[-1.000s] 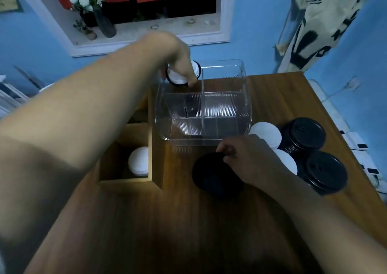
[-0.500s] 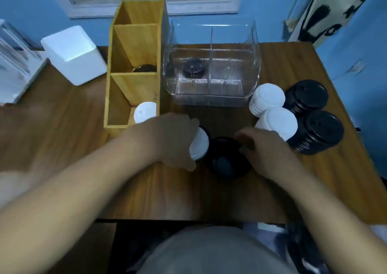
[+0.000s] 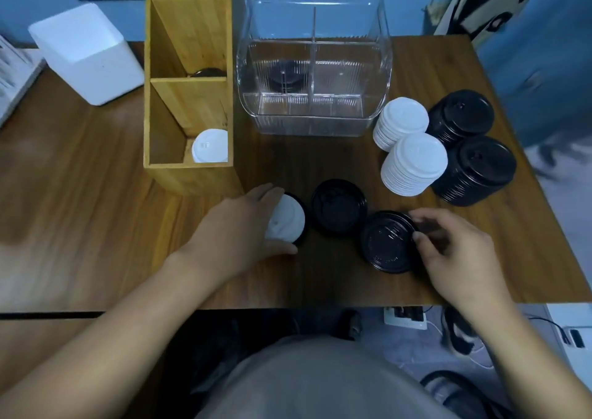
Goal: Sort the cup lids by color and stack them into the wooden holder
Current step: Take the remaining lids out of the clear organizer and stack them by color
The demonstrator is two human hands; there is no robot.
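My left hand (image 3: pixel 238 229) grips a white lid (image 3: pixel 286 220) that lies on a black lid near the table's front. My right hand (image 3: pixel 455 252) pinches the right rim of a black lid (image 3: pixel 387 242) on the table. Another black lid (image 3: pixel 339 206) lies between the two. The wooden holder (image 3: pixel 189 75) stands behind my left hand, with white lids (image 3: pixel 209 146) in its near compartment and a black lid (image 3: pixel 206 73) in the middle one.
Two white lid stacks (image 3: pixel 413 162) and two black lid stacks (image 3: pixel 474 168) stand at the right. A clear divided bin (image 3: pixel 315 62) holding a black lid sits behind them. A white box (image 3: pixel 86 53) stands at the back left. The table's front edge (image 3: pixel 304 306) is close.
My left hand came back from the clear bin with the white-and-black lids and set them on the table. My right hand drew a black lid to the right, away from the other.
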